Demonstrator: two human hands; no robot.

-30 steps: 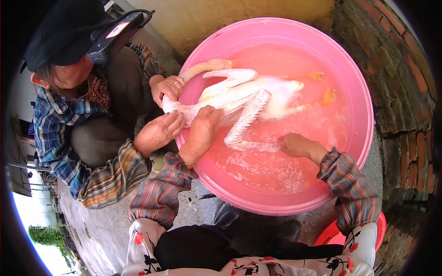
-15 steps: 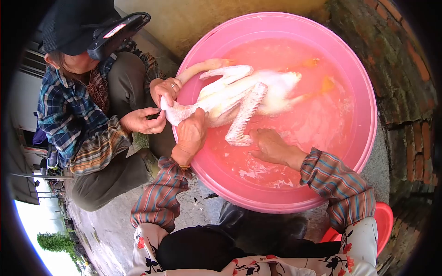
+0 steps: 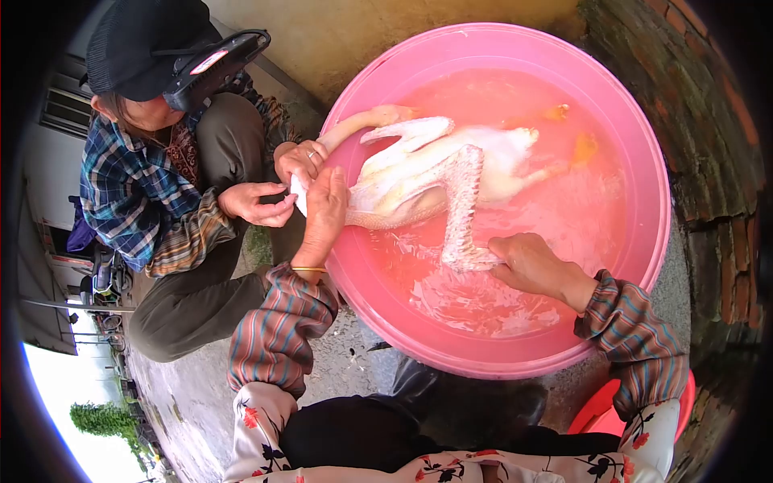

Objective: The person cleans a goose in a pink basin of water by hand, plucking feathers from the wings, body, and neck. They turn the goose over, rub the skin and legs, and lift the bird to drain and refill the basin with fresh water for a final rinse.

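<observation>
A plucked pale bird (image 3: 427,173) lies in reddish water inside a large pink basin (image 3: 644,241), its orange feet to the far right. My left hand (image 3: 324,211) grips its neck end at the basin's left rim. My right hand (image 3: 531,264) holds the tip of one stretched wing, low in the water. A second person crouches at the left; both of their hands (image 3: 278,181) pinch at the bird's neck, right beside my left hand.
The person at the left wears a black cap (image 3: 141,44) and a plaid shirt. A brick wall (image 3: 717,161) curves round the basin's right side. A red stool edge (image 3: 600,414) shows below my right sleeve. Concrete ground (image 3: 177,394) lies at the lower left.
My right hand has moved right and taken the wing tip, pulling the wing down toward me. My left hand slid left along the neck. The other person's hands stayed at the neck.
</observation>
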